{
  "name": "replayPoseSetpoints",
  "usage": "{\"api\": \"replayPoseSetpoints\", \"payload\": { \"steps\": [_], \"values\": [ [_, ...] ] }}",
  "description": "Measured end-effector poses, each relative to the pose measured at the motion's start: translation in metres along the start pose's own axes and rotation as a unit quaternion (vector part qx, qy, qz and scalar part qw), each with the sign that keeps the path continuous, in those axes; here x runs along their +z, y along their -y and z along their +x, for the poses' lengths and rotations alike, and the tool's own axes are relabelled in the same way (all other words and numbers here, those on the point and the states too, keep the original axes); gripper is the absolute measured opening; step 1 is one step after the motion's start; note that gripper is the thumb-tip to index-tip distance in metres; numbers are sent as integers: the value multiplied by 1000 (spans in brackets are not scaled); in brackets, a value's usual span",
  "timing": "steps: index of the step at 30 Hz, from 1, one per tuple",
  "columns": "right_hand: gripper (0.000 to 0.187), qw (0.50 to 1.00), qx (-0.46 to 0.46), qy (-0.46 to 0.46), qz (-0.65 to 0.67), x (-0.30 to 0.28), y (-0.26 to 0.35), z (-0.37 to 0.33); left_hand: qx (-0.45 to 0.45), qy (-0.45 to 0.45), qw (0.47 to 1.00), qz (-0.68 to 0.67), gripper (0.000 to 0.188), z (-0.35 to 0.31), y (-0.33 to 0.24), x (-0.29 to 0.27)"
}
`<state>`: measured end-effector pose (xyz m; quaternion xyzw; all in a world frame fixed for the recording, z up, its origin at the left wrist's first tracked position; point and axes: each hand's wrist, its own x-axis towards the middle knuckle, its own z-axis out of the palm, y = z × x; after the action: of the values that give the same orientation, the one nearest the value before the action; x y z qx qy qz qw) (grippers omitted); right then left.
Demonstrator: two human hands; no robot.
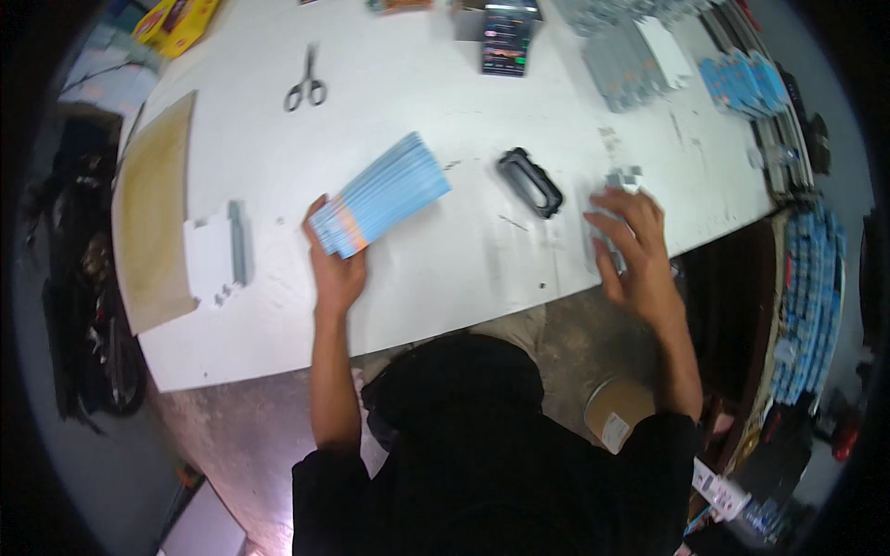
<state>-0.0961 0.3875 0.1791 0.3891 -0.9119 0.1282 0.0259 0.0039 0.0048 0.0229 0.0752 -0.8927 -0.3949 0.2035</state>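
The left hand [337,269] pinched the blue stack [389,193] by one end over the surface [417,287], likely keeping it together; the right hand [638,248] curved over grey pieces [591,252], its grip too blurred to tell.

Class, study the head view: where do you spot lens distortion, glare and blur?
Head view: the near edge of the white table bows and the picture's corners fall to black; head view: bright glare whitens the floor at lower left; head view: the right hand looks smeared, perhaps by motion.
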Motion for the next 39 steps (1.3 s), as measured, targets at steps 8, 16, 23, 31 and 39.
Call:
{"api": "replayPoseSetpoints", "payload": {
  "steps": [8, 16, 23, 31, 39],
  "values": [
    [61, 953, -104, -132, 251, 119, 106, 51, -30, -10, 998, -63, 70, 11, -15, 0],
    [78, 958, -85, -198, 188, 155, 121, 77, -28, -8, 993, -111, 55, 8, -11, -3],
    [81, 956, -86, -223, 171, 169, 119, 67, -34, -17, 991, -128, 52, 12, -18, -3],
    [77, 952, -70, -235, 183, 178, 121, 68, -54, -11, 991, -124, 55, 11, -18, -5],
    [69, 955, -76, -238, 160, 178, 118, 65, -39, -9, 992, -124, 58, 12, -16, -3]
  ]
}}
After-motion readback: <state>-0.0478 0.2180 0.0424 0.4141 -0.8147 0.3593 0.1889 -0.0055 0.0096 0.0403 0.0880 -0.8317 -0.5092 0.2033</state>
